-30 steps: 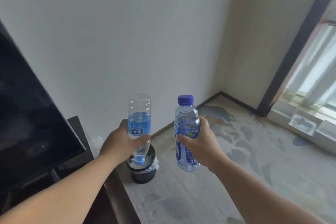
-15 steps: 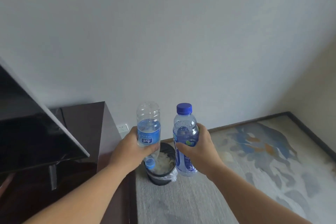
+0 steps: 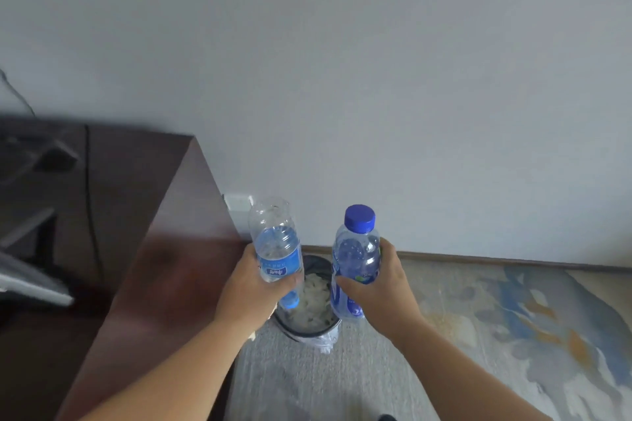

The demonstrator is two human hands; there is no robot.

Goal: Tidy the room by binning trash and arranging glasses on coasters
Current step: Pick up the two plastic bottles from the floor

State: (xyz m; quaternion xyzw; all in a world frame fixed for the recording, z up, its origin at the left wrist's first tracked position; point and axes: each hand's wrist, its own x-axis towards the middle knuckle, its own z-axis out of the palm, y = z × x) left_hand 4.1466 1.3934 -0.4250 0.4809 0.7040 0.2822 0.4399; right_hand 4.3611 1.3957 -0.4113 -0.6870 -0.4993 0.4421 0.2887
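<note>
My left hand (image 3: 251, 287) grips a clear plastic bottle with a blue label (image 3: 275, 243), turned upside down so its blue cap points down. My right hand (image 3: 379, 284) grips a second bottle (image 3: 355, 260) that stands upright with a dark blue cap on top. Both bottles hang over a small black bin (image 3: 307, 328) on the floor, lined with a plastic bag and holding pale crumpled trash. The hands hide part of the bin's rim.
A dark wooden cabinet (image 3: 154, 249) stands directly left of the bin, with a screen's stand (image 3: 34, 287) on its top at far left. A white wall socket (image 3: 237, 203) sits low on the wall. A patterned rug (image 3: 513, 325) covers the floor to the right.
The view has swung left and down toward the bin, which now lies directly under both bottles. Both hands keep their grip; the window at the right has left the view.
</note>
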